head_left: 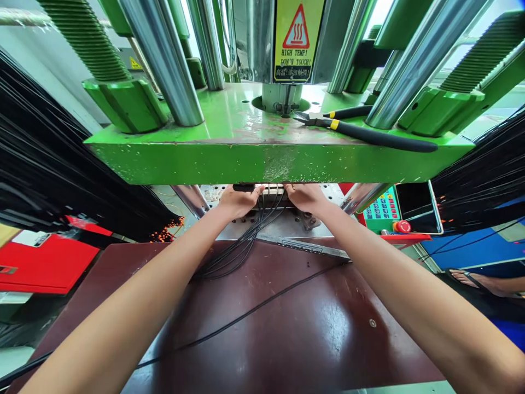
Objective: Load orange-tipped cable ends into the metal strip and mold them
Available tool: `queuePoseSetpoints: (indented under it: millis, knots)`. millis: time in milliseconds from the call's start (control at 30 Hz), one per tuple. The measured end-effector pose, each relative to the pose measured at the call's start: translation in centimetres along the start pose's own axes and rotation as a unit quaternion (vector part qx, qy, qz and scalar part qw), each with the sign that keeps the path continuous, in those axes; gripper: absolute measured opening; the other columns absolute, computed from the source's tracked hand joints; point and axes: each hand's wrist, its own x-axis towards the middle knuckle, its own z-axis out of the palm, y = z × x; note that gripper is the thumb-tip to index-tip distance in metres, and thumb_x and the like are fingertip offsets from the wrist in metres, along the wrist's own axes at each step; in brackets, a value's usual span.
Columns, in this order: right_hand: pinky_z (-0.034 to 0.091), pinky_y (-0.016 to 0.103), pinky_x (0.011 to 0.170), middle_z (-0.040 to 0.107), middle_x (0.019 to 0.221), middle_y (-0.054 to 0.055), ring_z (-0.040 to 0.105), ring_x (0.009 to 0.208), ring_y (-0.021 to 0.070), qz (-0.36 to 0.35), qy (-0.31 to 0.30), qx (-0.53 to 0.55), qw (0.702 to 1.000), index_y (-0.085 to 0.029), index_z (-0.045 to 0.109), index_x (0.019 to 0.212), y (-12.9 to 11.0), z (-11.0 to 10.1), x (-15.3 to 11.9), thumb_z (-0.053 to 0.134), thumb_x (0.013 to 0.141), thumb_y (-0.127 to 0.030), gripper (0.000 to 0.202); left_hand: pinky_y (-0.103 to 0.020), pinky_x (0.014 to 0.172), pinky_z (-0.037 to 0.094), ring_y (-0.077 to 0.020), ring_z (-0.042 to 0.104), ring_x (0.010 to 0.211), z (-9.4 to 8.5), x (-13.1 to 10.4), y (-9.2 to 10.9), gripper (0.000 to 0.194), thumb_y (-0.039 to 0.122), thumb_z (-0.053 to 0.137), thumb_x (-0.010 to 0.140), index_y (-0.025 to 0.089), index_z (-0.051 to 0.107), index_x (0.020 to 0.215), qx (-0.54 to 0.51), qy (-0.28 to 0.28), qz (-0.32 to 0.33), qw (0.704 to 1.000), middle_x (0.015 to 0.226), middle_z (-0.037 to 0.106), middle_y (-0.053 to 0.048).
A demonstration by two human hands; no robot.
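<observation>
Under the green press plate, my left hand is at the left end of a small metal mould, its thumb by the black cables and a black piece above its fingers. At the mould's right end is my right hand, fingers bent inward. Both hands look closed, but the plate's edge partly hides the fingertips and what they grip. The cables come out of the mould between my hands and curve down to the left. Below them, a metal strip lies slanted at the brown table's edge.
Black-handled pliers lie on the press plate below a high-temperature sign. Black cable bundles hang left and right. A control panel with a red button stands right. One cable crosses the brown table. A person's foot shows at right.
</observation>
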Motion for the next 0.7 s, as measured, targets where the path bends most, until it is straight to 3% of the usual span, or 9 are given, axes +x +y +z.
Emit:
queuePoseSetpoints:
  millis: [133,267,333,500,700]
  knots:
    - [0.04,0.036,0.095,0.064,0.13,0.008,0.058,0.117,0.0274,-0.008,0.002,-0.001,1.0,-0.019,0.065,0.121,0.5,0.8,0.7,0.031,0.102,-0.03,0.04,-0.037,0.104,0.04,-0.028,0.059,0.119,0.6,0.5,0.0,0.055,0.056,0.032,0.097,0.018,0.065,0.12,0.015,-0.016,-0.006,1.0,0.127,0.065,-0.012]
    - [0.045,0.036,0.084,0.073,0.107,0.011,0.065,0.098,0.0279,-0.022,0.006,-0.003,1.0,-0.018,0.072,0.104,-0.5,0.4,-0.5,0.03,0.103,-0.036,0.046,-0.036,0.103,0.04,-0.027,0.06,0.116,0.6,0.1,0.5,0.049,0.051,0.036,0.097,0.016,0.065,0.115,0.03,0.007,0.003,1.0,0.119,0.068,-0.013]
    - [0.044,0.038,0.088,0.073,0.104,0.014,0.064,0.1,0.0288,-0.04,0.026,-0.009,0.999,-0.014,0.071,0.104,-1.4,0.1,-1.6,0.029,0.103,-0.036,0.048,-0.037,0.1,0.042,-0.0279,0.06,0.114,0.8,-0.5,1.2,0.043,0.043,0.038,0.098,0.014,0.064,0.117,0.037,0.023,0.019,0.999,0.117,0.068,-0.015]
    - [0.028,0.041,0.108,0.061,0.129,0.015,0.044,0.128,0.029,-0.115,0.065,-0.018,0.991,-0.011,0.067,0.112,-3.0,0.8,-3.4,0.031,0.101,-0.022,0.039,-0.036,0.102,0.041,-0.0248,0.058,0.117,1.9,-1.8,2.9,0.037,0.024,0.039,0.098,0.016,0.056,0.129,0.038,0.052,0.085,0.994,0.13,0.059,-0.014]
    - [0.033,0.039,0.104,0.061,0.131,0.014,0.05,0.122,0.0274,-0.077,0.077,0.0,0.994,-0.012,0.056,0.131,-2.2,0.7,-3.2,0.031,0.102,-0.031,0.043,-0.037,0.102,0.041,-0.0242,0.06,0.114,1.6,-1.7,2.5,0.039,0.027,0.036,0.099,0.021,0.055,0.133,0.026,0.054,0.067,0.996,0.129,0.062,-0.01]
